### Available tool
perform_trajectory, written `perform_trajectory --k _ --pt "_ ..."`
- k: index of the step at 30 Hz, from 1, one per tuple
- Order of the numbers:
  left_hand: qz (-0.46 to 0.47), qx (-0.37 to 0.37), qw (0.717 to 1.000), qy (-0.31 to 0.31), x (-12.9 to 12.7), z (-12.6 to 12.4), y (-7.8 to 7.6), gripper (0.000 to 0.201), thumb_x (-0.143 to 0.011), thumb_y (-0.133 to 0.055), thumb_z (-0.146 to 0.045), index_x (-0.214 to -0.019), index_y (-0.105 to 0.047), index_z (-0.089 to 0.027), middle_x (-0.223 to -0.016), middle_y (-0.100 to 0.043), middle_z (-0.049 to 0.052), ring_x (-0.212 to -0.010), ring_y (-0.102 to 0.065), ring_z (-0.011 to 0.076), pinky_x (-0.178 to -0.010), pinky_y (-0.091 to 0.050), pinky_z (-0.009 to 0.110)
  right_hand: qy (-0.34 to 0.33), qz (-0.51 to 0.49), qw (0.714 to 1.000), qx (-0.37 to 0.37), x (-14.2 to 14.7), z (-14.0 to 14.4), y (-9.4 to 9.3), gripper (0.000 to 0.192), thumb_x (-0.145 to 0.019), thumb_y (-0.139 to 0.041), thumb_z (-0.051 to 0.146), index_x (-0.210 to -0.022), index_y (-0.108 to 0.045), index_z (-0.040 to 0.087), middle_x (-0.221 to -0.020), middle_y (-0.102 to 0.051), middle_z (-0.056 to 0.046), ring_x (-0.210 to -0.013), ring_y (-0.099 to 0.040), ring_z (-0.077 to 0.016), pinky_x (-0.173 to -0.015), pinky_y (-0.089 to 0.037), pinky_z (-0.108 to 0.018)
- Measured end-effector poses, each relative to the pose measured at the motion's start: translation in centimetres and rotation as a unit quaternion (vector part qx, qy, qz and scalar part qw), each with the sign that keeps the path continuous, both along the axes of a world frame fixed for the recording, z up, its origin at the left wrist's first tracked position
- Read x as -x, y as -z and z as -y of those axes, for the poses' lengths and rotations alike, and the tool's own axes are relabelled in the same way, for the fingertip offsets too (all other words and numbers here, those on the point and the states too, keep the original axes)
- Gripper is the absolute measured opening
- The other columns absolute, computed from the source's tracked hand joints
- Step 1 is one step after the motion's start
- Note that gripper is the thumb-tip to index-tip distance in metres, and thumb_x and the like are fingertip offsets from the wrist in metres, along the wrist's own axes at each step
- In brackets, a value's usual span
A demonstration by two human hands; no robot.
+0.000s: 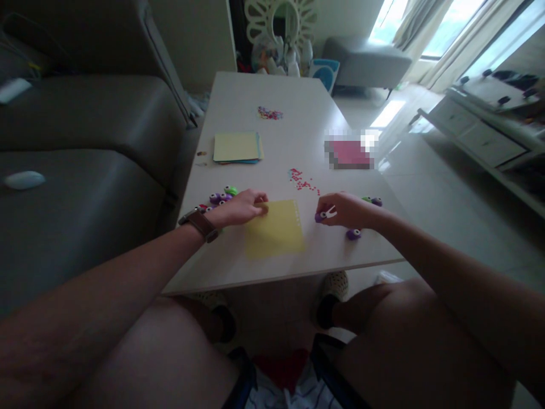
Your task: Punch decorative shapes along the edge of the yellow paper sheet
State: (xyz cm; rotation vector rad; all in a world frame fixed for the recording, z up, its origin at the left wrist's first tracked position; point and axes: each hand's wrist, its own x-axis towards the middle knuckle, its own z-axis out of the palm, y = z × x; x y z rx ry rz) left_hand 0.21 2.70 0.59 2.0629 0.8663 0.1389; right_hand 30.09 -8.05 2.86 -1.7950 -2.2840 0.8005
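The left hand [242, 207] is resting on the table [255, 96] with its fingers curled down onto the left edge of a yellow paper sheet [275, 228], pinning that edge flat; a brown watch [200, 222] is sitting on its wrist. The sheet is lying near the front edge of the table, between the two hands, and a row of tiny holes seems to be running along its right edge, though the view is too soft to be sure. The right hand [343, 209] is closing around a small purple paper punch [322, 216], holding it just right of the sheet's upper right corner, close to the paper but apparently not over it. Another purple punch [353, 233] is lying on the table just below that hand, and two more, green and purple [372, 200], are peeking out behind it. A cluster of punches [222, 196] is sitting just behind the left hand. Red paper bits [301, 179] are lying scattered beyond the sheet. Farther back, a stack of coloured paper [237, 147] is resting on the left side, a pile of mixed bits [269, 113] is lying beyond it, and a grey sofa [85, 165] is standing to the left of the table.
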Motion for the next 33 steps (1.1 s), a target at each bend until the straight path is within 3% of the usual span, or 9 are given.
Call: perform_trajectory --k 3,11,23,33 --pt "0.017 0.05 0.998 -0.03 0.0 0.0 -0.2 0.014 -0.079 -0.059 -0.03 -0.086 -0.059 -0.018 -0.086 -0.072 0.008 -0.071 -0.062 0.018 -0.063 -0.044 0.029 0.002 -0.032 0.999 -0.011 0.6 0.2 -0.2 0.015 -0.075 -0.071 0.015 -0.089 -0.071 0.02 -0.089 -0.073 -0.003 -0.081 -0.066 -0.0175 -0.076 -0.052 -0.031" --pt "0.023 0.1 0.994 -0.036 0.1 0.2 -0.2 0.025 -0.071 -0.062 -0.031 -0.092 -0.057 -0.02 -0.089 -0.074 0.009 -0.074 -0.066 0.0209 -0.062 -0.047 0.029 0.019 -0.102 0.995 -0.008 1.7 0.3 -0.5 0.016 -0.075 -0.074 0.021 -0.09 -0.069 0.02 -0.087 -0.072 -0.003 -0.078 -0.066 -0.0166 -0.075 -0.053 -0.031" --pt "0.007 0.097 0.994 -0.045 0.1 0.1 0.1 0.038 -0.068 -0.061 -0.031 -0.104 -0.059 -0.02 -0.096 -0.075 0.011 -0.08 -0.069 0.0247 -0.063 -0.049 0.031 0.0 -0.107 0.994 -0.02 3.0 0.4 -0.5 0.014 -0.075 -0.076 0.025 -0.087 -0.07 0.02 -0.085 -0.071 -0.002 -0.076 -0.064 -0.0153 -0.073 -0.052 -0.031" --pt "0.018 0.099 0.994 -0.042 0.2 0.0 0.3 0.036 -0.068 -0.062 -0.03 -0.103 -0.059 -0.019 -0.097 -0.075 0.012 -0.079 -0.069 0.0249 -0.063 -0.05 0.032 0.012 -0.101 0.995 -0.016 2.7 0.3 -0.4 0.016 -0.075 -0.077 0.026 -0.087 -0.069 0.02 -0.084 -0.072 -0.002 -0.075 -0.065 -0.0156 -0.073 -0.052 -0.031"
